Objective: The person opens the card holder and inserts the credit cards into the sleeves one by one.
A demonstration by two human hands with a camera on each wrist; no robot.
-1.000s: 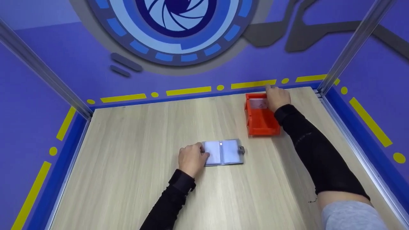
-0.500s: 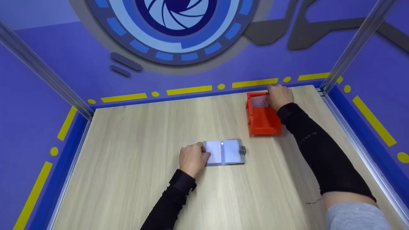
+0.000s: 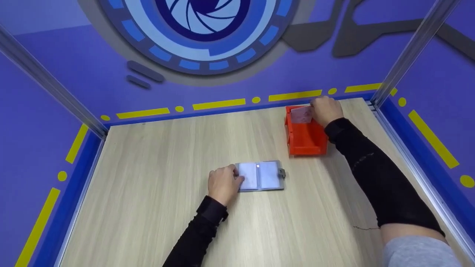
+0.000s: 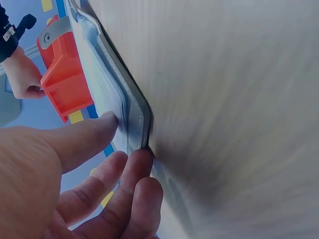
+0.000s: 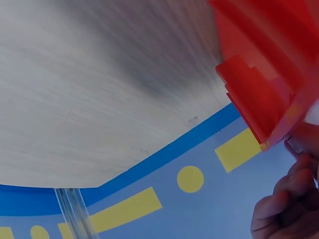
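Observation:
A small card holder (image 3: 269,175) lies spread on the table, its clear sleeves facing up and a snap tab on its right side. My left hand (image 3: 223,184) pinches its left edge; in the left wrist view the thumb presses the sleeves (image 4: 107,94) and fingertips sit at the cover's edge. Farther back on the right stands a red open-front bin (image 3: 308,151). Over its back right corner, my right hand (image 3: 327,111) pinches a pinkish card (image 3: 300,115), tilted up inside the bin. In the right wrist view its curled fingers (image 5: 294,184) are beside the bin's wall.
The pale wood tabletop (image 3: 167,167) ends at a blue back wall (image 3: 222,89) with yellow marks, close behind the bin. Metal corner posts (image 3: 412,55) and side walls close in the left and right. A thin dark thread (image 3: 365,228) hangs near the right elbow.
The card has risen a little and tilted in the bin with my right hand, which has shifted slightly right. My left hand and the card holder have stayed in place.

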